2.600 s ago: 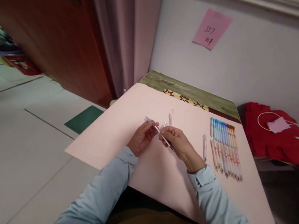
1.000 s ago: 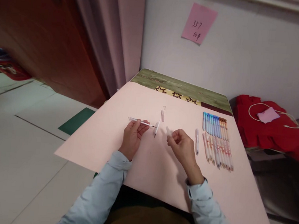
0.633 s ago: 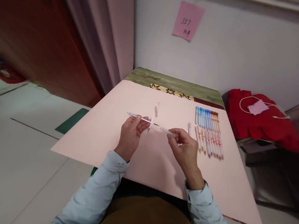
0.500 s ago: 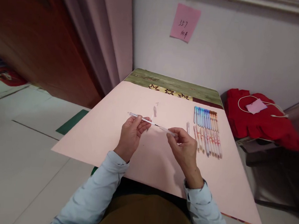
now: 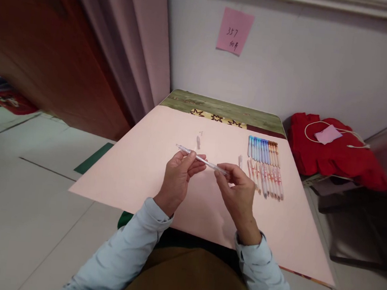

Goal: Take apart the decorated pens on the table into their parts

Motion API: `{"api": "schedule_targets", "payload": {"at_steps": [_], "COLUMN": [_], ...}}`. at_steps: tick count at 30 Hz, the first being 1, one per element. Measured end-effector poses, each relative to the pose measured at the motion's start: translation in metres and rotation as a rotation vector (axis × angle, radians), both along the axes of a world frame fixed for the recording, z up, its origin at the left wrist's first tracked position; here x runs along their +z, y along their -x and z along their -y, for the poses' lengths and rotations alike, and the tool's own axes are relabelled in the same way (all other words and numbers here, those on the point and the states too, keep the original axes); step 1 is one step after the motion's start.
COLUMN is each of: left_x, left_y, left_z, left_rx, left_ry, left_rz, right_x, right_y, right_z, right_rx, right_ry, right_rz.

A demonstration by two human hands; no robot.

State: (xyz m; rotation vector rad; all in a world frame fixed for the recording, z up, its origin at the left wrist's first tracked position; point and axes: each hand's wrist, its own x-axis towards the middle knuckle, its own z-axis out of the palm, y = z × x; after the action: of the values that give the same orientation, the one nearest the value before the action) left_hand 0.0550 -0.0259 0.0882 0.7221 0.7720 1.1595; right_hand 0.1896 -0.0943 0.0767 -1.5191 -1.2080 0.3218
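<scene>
Above the table's middle, both hands hold parts of a slim pen (image 5: 210, 165) that slants down to the right. My left hand (image 5: 177, 176) pinches its patterned upper part and white refill between thumb and fingers. Closed at the other end, my right hand (image 5: 238, 191) grips a clear pen barrel (image 5: 222, 170), with the refill's tip inside it. How deep the refill sits is hard to see. Behind my hands lie a small greyish pen part (image 5: 198, 142) and a tiny spring-like piece (image 5: 200, 133). A short clear piece (image 5: 240, 161) rests beyond my right hand.
Blue and brown pens (image 5: 263, 151) form a row at the table's right, with pink and white pens (image 5: 268, 182) in a row nearer me. Pale pink paper (image 5: 126, 166) covers the table. A red cloth (image 5: 299, 146) with a white cable lies beyond its right edge.
My left hand has moved right, towards my right hand. The dark gap between the two pen parts has closed as the refill slid into the clear barrel.
</scene>
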Motion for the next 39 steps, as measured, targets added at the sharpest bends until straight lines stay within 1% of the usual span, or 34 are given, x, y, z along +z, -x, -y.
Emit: {"api": "schedule_targets", "payload": {"at_steps": [3,7,11,14,17,22,24,27,28,32,34,39], "left_x": [0.005,0.007,0.007,0.007,0.008,0.011,0.011,0.010,0.009,0.008,0.008,0.006], "left_y": [-0.001,-0.002,-0.003,-0.004,-0.004,-0.004,-0.004,-0.003,-0.002,-0.002,-0.002,-0.002], "left_z": [0.003,0.004,0.007,0.010,0.012,0.014,0.012,0.010,0.010,0.010,0.010,0.009], "left_rx": [0.020,0.026,-0.030,-0.056,-0.054,-0.056,-0.024,0.011,0.014,-0.001,-0.004,0.013], "left_ry": [0.000,0.020,0.028,0.030,0.020,-0.001,-0.006,-0.006,-0.005,-0.017,-0.025,-0.036], "left_rz": [-0.005,0.006,0.018,0.032,0.027,-0.004,-0.004,-0.008,-0.013,-0.041,-0.052,-0.068], "right_x": [0.002,0.003,0.003,0.004,0.006,0.008,0.007,0.006,0.006,0.005,0.004,0.001], "right_y": [-0.001,-0.001,0.002,0.004,0.005,0.003,0.003,0.003,0.003,0.001,0.001,0.002], "right_z": [0.001,0.002,0.002,0.003,0.006,0.007,0.007,0.006,0.006,0.008,0.008,0.006], "right_rx": [0.001,0.015,0.033,0.014,-0.020,0.015,0.014,-0.001,-0.001,0.034,0.047,0.005], "right_ry": [-0.030,-0.068,-0.080,-0.095,-0.061,0.097,0.090,0.017,0.015,0.141,0.174,0.089], "right_rz": [-0.037,-0.085,-0.108,-0.088,-0.023,-0.008,-0.026,-0.063,-0.068,-0.059,-0.036,0.006]}}
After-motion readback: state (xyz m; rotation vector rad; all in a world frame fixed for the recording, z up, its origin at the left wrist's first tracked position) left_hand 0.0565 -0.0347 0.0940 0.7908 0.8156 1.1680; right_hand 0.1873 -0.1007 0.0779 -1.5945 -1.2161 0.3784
